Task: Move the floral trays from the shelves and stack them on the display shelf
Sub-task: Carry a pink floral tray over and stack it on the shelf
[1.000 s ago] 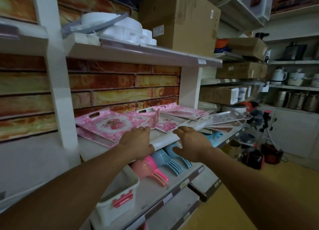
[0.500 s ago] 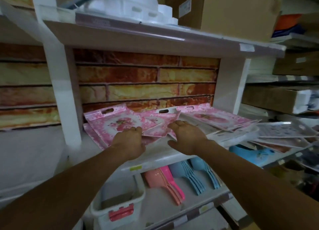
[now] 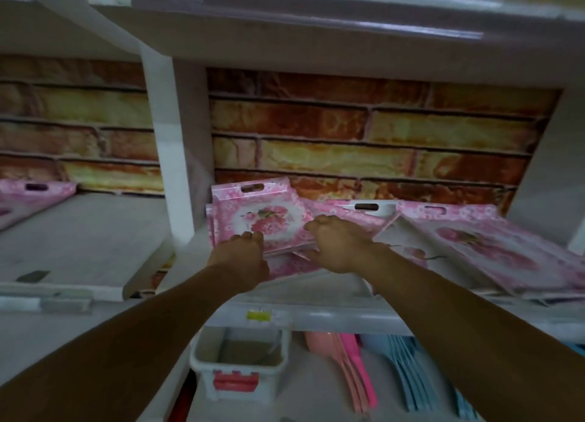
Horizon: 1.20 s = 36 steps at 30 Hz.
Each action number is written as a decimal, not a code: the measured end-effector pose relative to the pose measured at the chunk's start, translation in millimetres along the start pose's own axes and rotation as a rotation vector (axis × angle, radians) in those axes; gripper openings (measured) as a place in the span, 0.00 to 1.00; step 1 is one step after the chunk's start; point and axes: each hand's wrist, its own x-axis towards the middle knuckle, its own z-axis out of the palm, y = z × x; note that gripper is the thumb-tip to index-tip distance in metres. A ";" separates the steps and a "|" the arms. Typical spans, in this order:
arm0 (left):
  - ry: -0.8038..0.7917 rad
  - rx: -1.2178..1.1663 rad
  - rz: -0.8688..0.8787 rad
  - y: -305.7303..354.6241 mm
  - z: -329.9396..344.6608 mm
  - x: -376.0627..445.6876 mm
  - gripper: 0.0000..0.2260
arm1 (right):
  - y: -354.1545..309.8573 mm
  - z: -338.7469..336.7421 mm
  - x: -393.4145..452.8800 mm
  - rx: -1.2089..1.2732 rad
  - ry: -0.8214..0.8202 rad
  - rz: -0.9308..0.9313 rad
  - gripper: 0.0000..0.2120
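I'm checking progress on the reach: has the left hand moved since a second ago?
Yes. The left hand was at the shelf's front edge; it is now further in, toward the brick wall, gripping the near edge of the top floral tray.

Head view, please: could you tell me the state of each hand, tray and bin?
Left hand: grips top floral tray's near edge.
Right hand: curled over its right corner.
Top floral tray: tilted on the pile.
Right-side trays: overlapping, slanted.
White bin: lidless.

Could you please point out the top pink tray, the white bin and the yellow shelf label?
Top pink tray (image 3: 262, 219): head view, its rose print.
White bin (image 3: 202, 363): head view, its left rim.
Yellow label (image 3: 259, 315): head view, its middle.
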 end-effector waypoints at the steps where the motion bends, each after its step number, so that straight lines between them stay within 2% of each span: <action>1: -0.007 0.008 0.001 0.2 2.0 4.9 0.21 | 0.9 2.3 8.2 -0.010 -0.022 -0.006 0.25; 7: -0.090 0.120 0.042 -5.6 14.7 26.4 0.15 | 1.5 19.8 43.7 -0.052 -0.156 -0.028 0.11; 13: -0.067 0.226 0.140 -9.3 16.9 23.2 0.17 | -2.7 39.7 56.8 -0.127 -0.100 -0.059 0.04; 17: -0.012 0.244 0.121 -7.6 7.7 14.5 0.14 | -2.9 33.7 45.2 -0.197 -0.001 -0.115 0.07; 22: 0.071 0.231 0.134 5.9 -11.7 -8.7 0.12 | 0.3 11.0 12.0 -0.253 0.136 -0.166 0.05; 36: 0.082 0.249 0.092 4.8 -47.3 -116.9 0.10 | -61.4 -26.5 -78.9 -0.267 0.179 -0.197 0.13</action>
